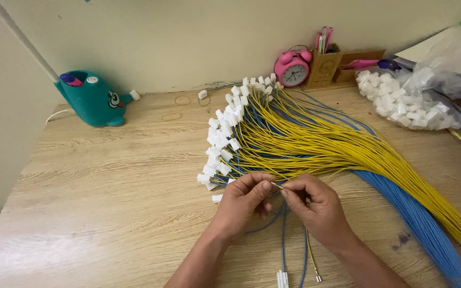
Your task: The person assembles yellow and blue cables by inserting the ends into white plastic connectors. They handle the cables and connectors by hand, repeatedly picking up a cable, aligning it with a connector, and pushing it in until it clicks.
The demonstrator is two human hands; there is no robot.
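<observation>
— Since both hands meet at the near middle of the table [92,181], which one actually has the wire?

— Both do. The left hand [244,205] has thumb and forefinger pinched together on something small — I cannot tell whether it is a white connector or only the wire's tip. The right hand [316,208] is pinched too, thumb against forefinger, on a thin wire end [277,185] that bridges the short gap between the two hands.

— Which way does that wire end lie?

— Its long axis runs roughly left to right, tipped slightly up toward the left hand. The fingertips of both hands are almost touching, so neither is nearer; the piece sits directly between them.

— Anything below the hands?

— Loose blue wires [284,240] hang from under the palms toward the near edge, ending in a small white connector [281,278], with a metal-tipped wire [316,272] just beside it.

— And beyond them?

— Just past the knuckles lies the big fan of yellow wires [316,144] over a blue wire bundle [417,218], sweeping off to the near right. Their white connectors [225,138] form an arc to the left of the fan, starting just beside the left hand and curving away to the back of the table.

— Farther still?

— A clear bag of white connectors [401,101] at the far right, a pink alarm clock [293,69] and a wooden pen holder [326,66] against the wall, and a teal toy-shaped lamp base [94,98] at the far left.
</observation>
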